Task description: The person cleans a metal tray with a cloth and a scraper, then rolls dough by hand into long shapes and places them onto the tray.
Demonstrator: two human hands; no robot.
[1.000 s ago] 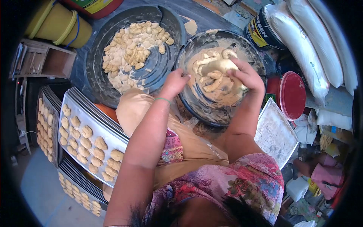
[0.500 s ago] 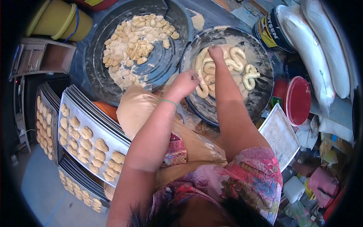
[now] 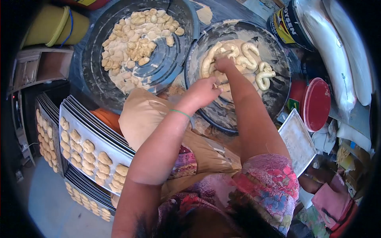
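Now two basins: right hand pinches one dough rope, left hand curled, hold unclear.

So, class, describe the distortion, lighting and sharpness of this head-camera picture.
Head view: strong fisheye curves the tray stack and basin rim; black vignette rings the frame; bright daylight washes out the white sacks; dough ropes look sharp, hair at the bottom edge blurs.
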